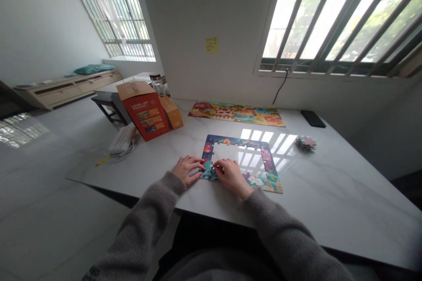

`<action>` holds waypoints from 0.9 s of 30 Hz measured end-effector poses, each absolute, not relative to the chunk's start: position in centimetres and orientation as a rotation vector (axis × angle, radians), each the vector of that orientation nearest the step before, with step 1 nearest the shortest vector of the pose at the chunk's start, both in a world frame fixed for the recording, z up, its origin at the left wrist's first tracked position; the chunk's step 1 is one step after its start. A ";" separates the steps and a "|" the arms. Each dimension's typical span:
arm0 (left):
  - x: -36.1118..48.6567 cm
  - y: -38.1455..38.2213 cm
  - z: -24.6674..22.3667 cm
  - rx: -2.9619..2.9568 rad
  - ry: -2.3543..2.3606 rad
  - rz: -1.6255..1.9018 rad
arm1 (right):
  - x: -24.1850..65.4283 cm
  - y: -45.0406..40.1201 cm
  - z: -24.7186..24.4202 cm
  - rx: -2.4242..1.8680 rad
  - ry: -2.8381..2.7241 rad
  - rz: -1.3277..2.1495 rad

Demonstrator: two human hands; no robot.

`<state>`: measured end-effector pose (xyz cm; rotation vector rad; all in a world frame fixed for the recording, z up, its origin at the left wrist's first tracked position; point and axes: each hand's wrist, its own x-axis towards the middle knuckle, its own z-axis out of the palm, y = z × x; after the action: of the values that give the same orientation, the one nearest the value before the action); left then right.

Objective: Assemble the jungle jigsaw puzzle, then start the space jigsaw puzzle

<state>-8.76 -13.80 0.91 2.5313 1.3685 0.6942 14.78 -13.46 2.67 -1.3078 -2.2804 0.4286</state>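
Note:
A jigsaw puzzle border [240,142] lies on the white marble table [329,184], a colourful frame of joined pieces around an open middle. My left hand [187,170] rests at its left side, fingertips on the pieces. My right hand [231,177] sits over the lower left part, its fingertips bunched on a jigsaw piece [215,167] that is mostly hidden. Both grey sleeves run back toward me. Farther right lies a small stack of loose jigsaw pieces [305,142]. A finished colourful puzzle [236,114] lies near the wall.
An orange puzzle box [146,109] and its lid [172,113] stand at the table's far left, near a white cable bundle [122,142]. A black phone [313,118] lies at the back right. Beyond the left table edge is a tiled floor.

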 end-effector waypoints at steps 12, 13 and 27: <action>-6.9 -14.4 0.9 2.596 1.247 0.917 | 19.5 -14.5 2.5 -1.081 -2.107 0.426; -6.4 -14.5 0.8 2.616 1.221 0.909 | 19.9 -15.1 2.5 -1.042 -2.116 0.434; -4.9 -14.4 0.9 2.766 1.085 0.643 | 20.0 -19.0 2.0 -1.088 -2.437 0.172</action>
<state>-4.92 -14.42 0.87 2.7659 1.0847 0.6433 20.00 -18.98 2.00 -1.0877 -2.4370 0.1723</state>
